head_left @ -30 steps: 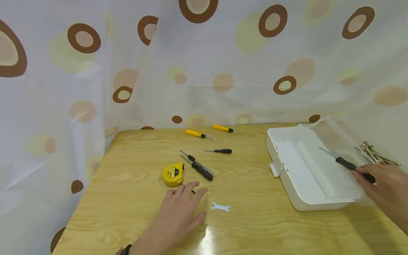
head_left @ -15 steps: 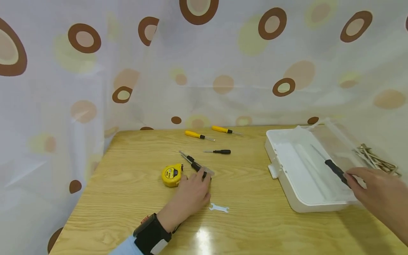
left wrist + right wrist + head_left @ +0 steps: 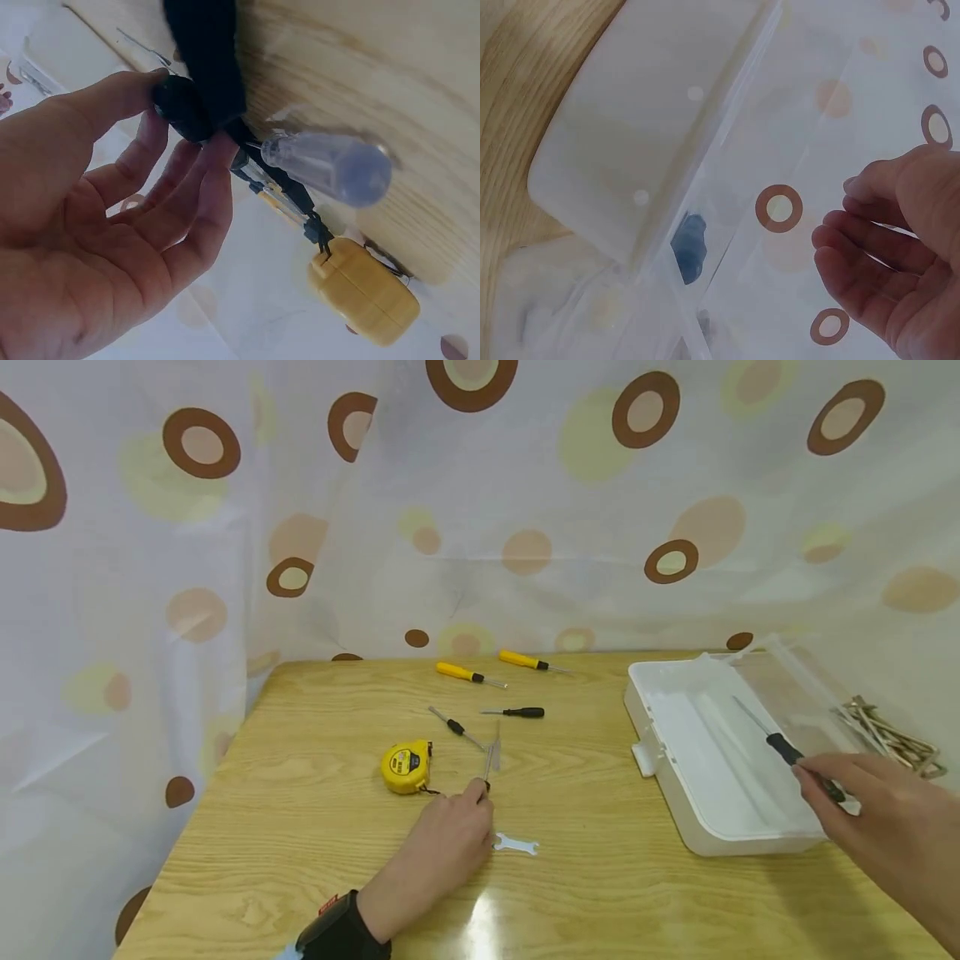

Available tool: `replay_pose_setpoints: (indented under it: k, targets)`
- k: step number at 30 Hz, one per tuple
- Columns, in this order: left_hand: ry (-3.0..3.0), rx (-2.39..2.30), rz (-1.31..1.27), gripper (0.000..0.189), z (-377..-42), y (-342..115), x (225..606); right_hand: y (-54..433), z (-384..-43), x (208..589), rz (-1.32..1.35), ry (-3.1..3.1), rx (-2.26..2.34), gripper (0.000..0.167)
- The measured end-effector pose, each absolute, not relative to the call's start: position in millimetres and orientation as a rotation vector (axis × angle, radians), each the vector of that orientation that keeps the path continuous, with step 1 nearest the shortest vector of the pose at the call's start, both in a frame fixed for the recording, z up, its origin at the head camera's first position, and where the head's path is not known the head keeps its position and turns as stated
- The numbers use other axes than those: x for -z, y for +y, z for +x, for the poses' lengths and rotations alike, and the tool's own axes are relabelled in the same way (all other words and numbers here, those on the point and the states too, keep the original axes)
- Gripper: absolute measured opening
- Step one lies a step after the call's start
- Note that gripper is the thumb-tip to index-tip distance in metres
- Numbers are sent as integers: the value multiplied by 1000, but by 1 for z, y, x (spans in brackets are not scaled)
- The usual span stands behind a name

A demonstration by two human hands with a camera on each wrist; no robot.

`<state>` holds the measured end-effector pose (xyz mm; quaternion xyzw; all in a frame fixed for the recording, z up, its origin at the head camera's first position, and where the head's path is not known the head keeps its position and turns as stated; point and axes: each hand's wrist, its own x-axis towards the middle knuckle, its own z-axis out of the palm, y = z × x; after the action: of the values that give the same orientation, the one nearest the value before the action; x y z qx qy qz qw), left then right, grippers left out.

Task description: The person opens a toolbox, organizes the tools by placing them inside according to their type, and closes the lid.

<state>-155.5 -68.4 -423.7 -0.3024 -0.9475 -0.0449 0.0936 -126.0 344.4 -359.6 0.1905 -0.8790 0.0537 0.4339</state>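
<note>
My left hand (image 3: 453,835) pinches a black-handled screwdriver (image 3: 487,767), most of its handle hidden by the fingers. In the left wrist view, thumb and fingertips meet on the black handle (image 3: 180,109). A clear-handled screwdriver (image 3: 496,753) lies just beyond. Below the left hand is a small silver open-ended wrench (image 3: 516,844), and left of it a yellow tape measure (image 3: 406,767). My right hand (image 3: 892,827) holds another black-handled screwdriver (image 3: 783,747) above the open white box (image 3: 686,793), shaft toward the far left. In the right wrist view that hand's (image 3: 892,255) fingers are curled, and no tool shows between them.
Two yellow-handled screwdrivers (image 3: 459,672) lie along the table's back. A short black screwdriver (image 3: 525,712) and a slim one with a black middle (image 3: 455,726) lie nearer. Several brass-coloured hex keys (image 3: 892,739) show behind the box's raised clear lid (image 3: 806,677).
My left hand has reached onto the black-handled screwdriver, gripped it and drawn it nearer. The clear-handled one has turned. My right hand has shifted its screwdriver slightly left and tilted it.
</note>
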Motion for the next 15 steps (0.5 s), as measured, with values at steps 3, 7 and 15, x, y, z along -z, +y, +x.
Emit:
replay_pose_setpoints:
  k: [3, 7, 15]
  targets:
    - [-2851, 225, -844, 16, -154, -68, 426, 340, -123, 359, 479, -2204, -135, 76]
    - [-2911, 441, -723, 5, -153, -67, 427, 335, -120, 358, 483, -2200, -136, 75]
    - [-2910, 494, -679, 8, -152, -66, 416, 318, -114, 355, 586, -2131, -177, 66]
